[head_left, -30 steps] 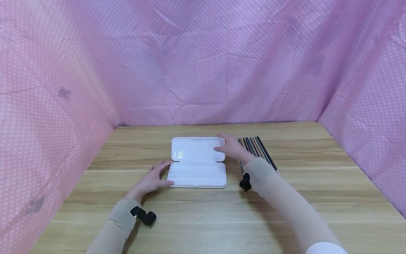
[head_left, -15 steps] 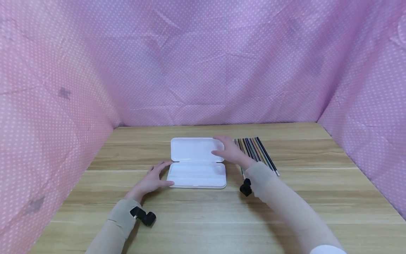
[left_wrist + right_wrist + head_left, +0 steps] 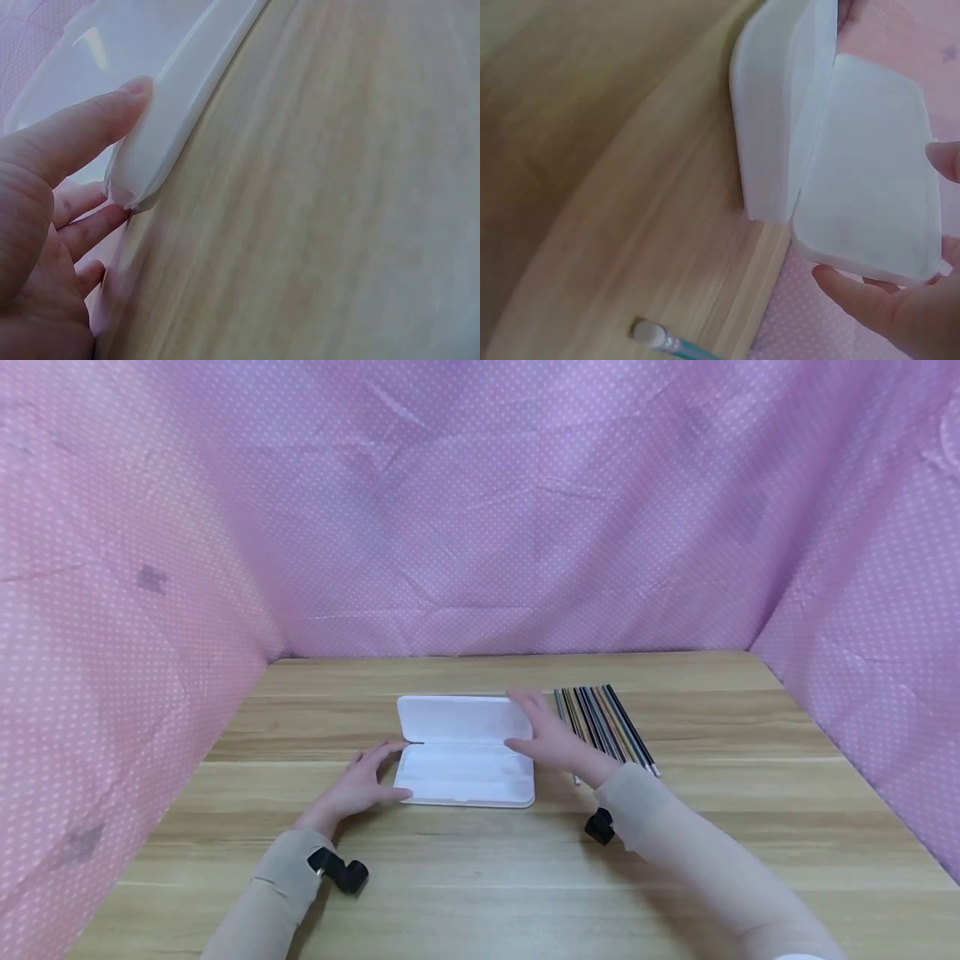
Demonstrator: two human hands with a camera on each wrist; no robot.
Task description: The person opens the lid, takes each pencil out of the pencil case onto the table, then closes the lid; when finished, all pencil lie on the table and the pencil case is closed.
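Note:
A white plastic pencil case lies unfolded on the wooden table, its hinge running left to right. My left hand holds the left end of the base; in the left wrist view the thumb lies on the rim and the fingers bend round the corner. With my right hand I hold the right end of the lid, which stands tilted up from the table. The right wrist view has the thumb at the lid's end edge and fingertips at its far edge.
Several pencils lie side by side right of the case, partly behind my right wrist. One eraser end shows in the right wrist view. A pink dotted cloth encloses the table's back and sides.
The lid has gone from flat to tilted up along its far edge. My right hand has taken hold of it and moved slightly nearer, uncovering more pencils. The left hand stays put.

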